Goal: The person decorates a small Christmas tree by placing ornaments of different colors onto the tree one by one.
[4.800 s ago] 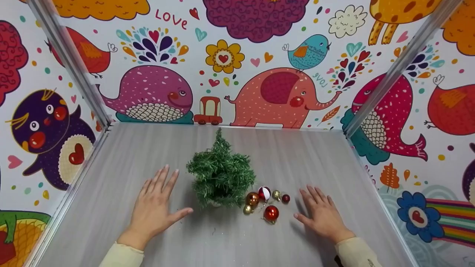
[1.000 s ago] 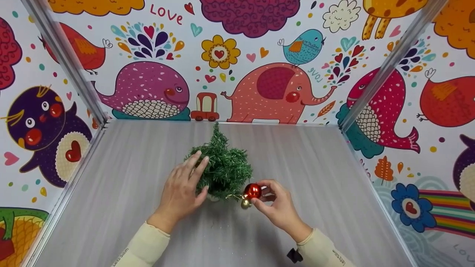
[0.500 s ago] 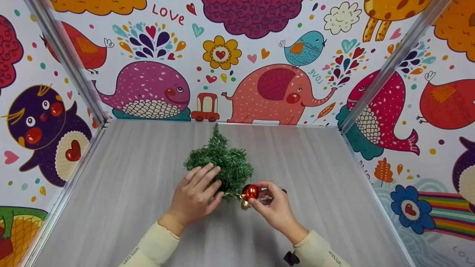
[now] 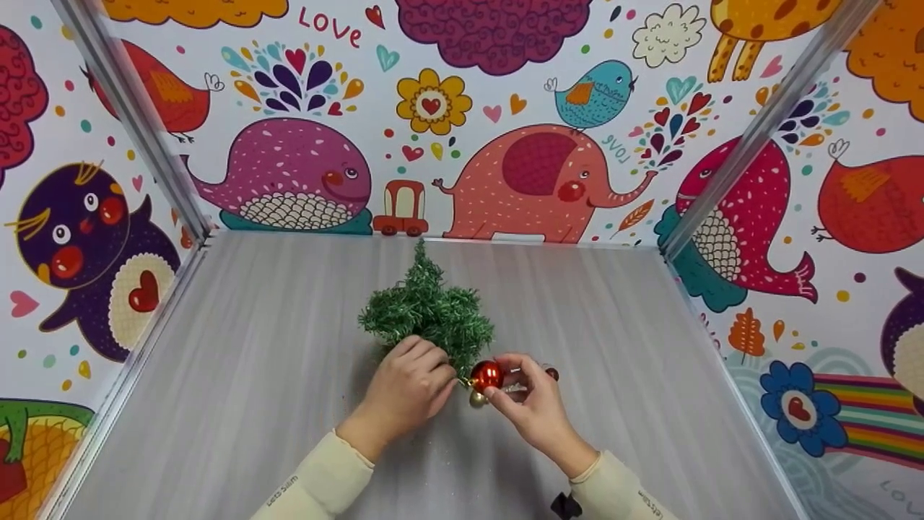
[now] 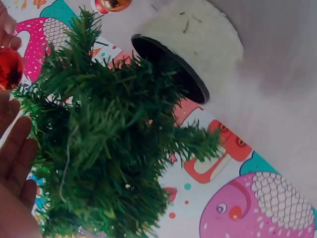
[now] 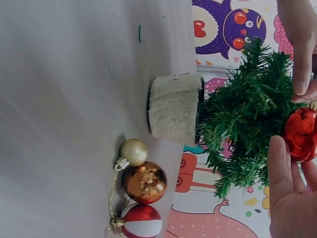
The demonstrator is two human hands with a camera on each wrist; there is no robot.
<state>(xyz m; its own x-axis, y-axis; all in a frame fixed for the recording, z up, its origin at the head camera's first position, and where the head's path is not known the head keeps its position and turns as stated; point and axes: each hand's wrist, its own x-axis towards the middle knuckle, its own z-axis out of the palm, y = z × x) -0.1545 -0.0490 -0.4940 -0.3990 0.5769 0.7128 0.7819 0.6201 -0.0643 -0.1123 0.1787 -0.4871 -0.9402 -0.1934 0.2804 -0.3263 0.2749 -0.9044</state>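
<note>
In the head view, my right hand holds a shiny red Christmas bauble between thumb and fingers, just right of the small green artificial Christmas tree. My left hand is in front of the tree, fingers curled and pinching the gold hanging string by the bauble's cap. The right wrist view shows the left fingertips right at that gold cap. The tree stands upright in a pot with a white fuzzy cover, which the left hand hides in the head view.
Beside the pot lie a small gold bauble, a copper bauble and a red-and-white bauble. A small dark red bauble shows behind the right hand. Patterned walls surround the grey table on three sides.
The red bauble was lifted off the table by my right hand. My left hand moved right and down from the tree's left side to the bauble's string, its fingers curling in.
</note>
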